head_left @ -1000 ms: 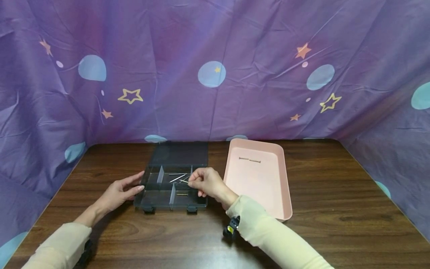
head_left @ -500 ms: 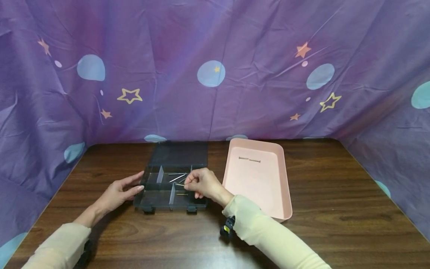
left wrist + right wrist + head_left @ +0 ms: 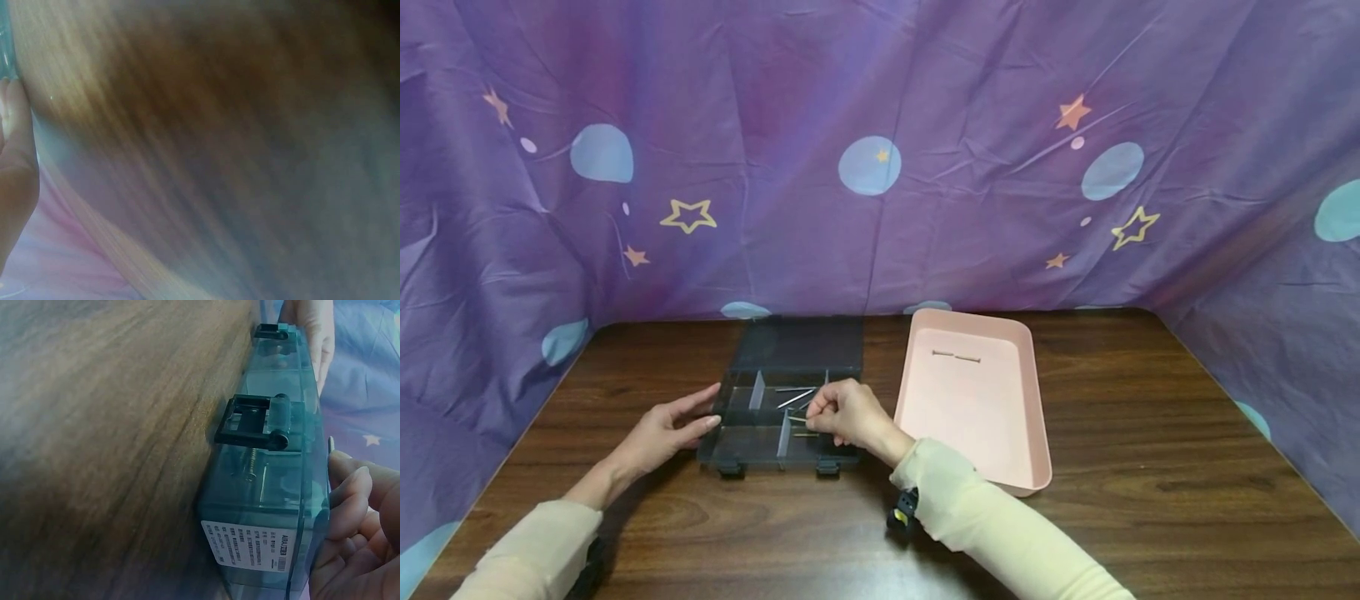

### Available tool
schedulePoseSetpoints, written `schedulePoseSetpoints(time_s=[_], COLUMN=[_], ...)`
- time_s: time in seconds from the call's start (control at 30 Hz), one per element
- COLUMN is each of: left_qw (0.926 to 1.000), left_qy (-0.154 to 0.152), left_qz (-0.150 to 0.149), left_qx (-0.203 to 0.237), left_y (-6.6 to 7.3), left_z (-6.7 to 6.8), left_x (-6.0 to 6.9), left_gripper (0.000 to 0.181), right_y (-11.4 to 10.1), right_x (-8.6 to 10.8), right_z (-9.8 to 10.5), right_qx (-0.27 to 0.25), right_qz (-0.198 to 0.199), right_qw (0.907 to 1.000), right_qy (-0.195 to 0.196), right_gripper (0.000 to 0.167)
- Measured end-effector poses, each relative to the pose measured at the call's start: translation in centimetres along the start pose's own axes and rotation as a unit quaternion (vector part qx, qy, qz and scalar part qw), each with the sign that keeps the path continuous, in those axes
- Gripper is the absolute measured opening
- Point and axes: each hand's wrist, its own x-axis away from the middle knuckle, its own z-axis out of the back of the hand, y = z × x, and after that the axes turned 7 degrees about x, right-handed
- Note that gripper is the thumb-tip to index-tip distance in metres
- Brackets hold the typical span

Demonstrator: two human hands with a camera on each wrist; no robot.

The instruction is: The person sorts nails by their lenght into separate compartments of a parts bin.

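Note:
A dark see-through compartment box (image 3: pixel 745 446) lies on the table with its lid (image 3: pixel 797 343) folded back. My left hand (image 3: pixel 662 429) rests its fairly straight fingers against the box's left side. Over the front right compartment, my right hand (image 3: pixel 850 412) pinches a thin brass-coloured screw (image 3: pixel 797 419) between thumb and forefinger. A second brass screw (image 3: pixel 806 435) lies inside that compartment; its thread and head show through the wall in the right wrist view. Several silver nails (image 3: pixel 793 399) lie in the back middle compartment, partly hidden by my right hand.
A pink tray (image 3: pixel 1041 417) stands right of the box, holding two screws (image 3: pixel 967 359) near its far end. Black latches (image 3: pixel 827 468) stick out from the box's front. A purple curtain (image 3: pixel 880 250) hangs behind the wooden table (image 3: pixel 760 542).
My right hand has moved a little left and toward the front of the box, carrying the pinched screw from the nails' compartment to the front right one. My left hand stays put.

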Motion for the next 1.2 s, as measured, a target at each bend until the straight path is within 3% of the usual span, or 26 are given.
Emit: schedulePoseSetpoints(time_s=[0.53, 0.77, 0.93, 1.2], left_qw=[1.0, 1.0, 1.0, 1.0], left_qy=[0.002, -0.001, -0.002, -0.001], left_qz=[0.001, -0.003, -0.003, -0.006], left_qx=[0.005, -0.002, -0.002, -0.002], left_y=[0.0, -0.2, -0.2, -0.2], left_z=[-0.1, 0.0, 0.0, 0.0], left_x=[0.0, 0.1, 0.1, 0.1], left_gripper=[0.059, 0.059, 0.059, 0.058], right_y=[0.1, 0.3, 0.4, 0.1], right_x=[0.2, 0.3, 0.2, -0.5], right_z=[-0.1, 0.3, 0.9, 4.2], right_qx=[0.013, -0.056, -0.126, -0.174], right_qz=[0.012, 0.002, -0.019, -0.06], right_qw=[0.9998, 0.9983, 0.9918, 0.9818], right_qy=[0.011, 0.015, 0.007, 0.047], right_gripper=[0.005, 0.004, 0.007, 0.011])
